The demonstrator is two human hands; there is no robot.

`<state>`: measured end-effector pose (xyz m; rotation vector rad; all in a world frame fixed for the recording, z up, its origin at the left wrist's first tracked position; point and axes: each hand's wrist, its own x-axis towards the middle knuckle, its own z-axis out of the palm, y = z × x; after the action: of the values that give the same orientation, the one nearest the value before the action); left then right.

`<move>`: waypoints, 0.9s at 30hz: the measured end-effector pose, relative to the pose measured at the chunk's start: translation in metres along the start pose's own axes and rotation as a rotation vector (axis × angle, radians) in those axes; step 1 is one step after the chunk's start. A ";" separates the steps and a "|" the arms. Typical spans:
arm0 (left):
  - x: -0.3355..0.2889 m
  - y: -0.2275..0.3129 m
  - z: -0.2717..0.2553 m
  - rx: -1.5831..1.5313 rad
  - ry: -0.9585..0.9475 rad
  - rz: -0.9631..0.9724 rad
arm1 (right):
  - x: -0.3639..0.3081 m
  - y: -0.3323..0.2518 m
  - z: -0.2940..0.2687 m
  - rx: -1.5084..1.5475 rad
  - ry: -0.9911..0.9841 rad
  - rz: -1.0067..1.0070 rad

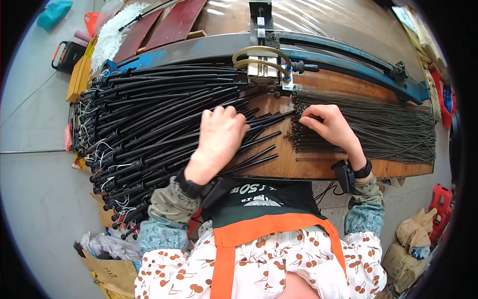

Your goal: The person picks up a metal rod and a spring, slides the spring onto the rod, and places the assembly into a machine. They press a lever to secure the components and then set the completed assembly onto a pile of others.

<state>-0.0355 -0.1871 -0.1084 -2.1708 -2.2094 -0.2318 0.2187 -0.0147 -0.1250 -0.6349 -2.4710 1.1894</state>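
Long thin black tubes (164, 102) with thicker ends lie in a large pile to the left. My left hand (219, 137) is closed over the pile's right part, its fingers curled round a black tube (279, 117) that points right. That tube's tip reaches close to the fingertips of my right hand (331, 127). The right thumb and forefinger are pinched together at the left ends of a bundle of long thin coil springs (373, 127). What sits in that pinch is too small to make out.
A clamp-like metal device (263, 70) with a yellowish hose stands beyond my hands, on a blue metal rail (338, 62). One spring (318, 159) lies apart near the wooden table's (308, 171) front edge. Dark red boards (172, 22) and white strips (112, 37) are at the far left.
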 end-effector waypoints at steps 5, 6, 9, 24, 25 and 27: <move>0.007 0.011 0.028 -0.050 0.061 -0.033 | -0.002 0.000 -0.008 0.038 -0.041 0.177; 0.012 0.012 0.029 -0.055 0.097 -0.023 | -0.002 0.001 -0.009 0.040 -0.012 0.150; 0.015 0.010 0.041 -0.030 0.011 -0.032 | 0.006 0.005 -0.002 0.026 0.025 0.032; -0.005 0.024 0.019 -0.223 0.244 0.035 | 0.001 0.027 0.018 0.259 0.104 0.292; -0.001 0.025 0.013 -0.247 0.245 0.049 | 0.001 0.026 0.017 0.258 0.109 0.287; 0.003 0.023 0.002 -0.194 0.245 0.060 | 0.001 0.023 0.015 0.296 0.112 0.265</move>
<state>-0.0128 -0.1832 -0.1079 -2.1581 -2.0598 -0.6957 0.2169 -0.0115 -0.1518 -0.9331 -2.1087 1.5336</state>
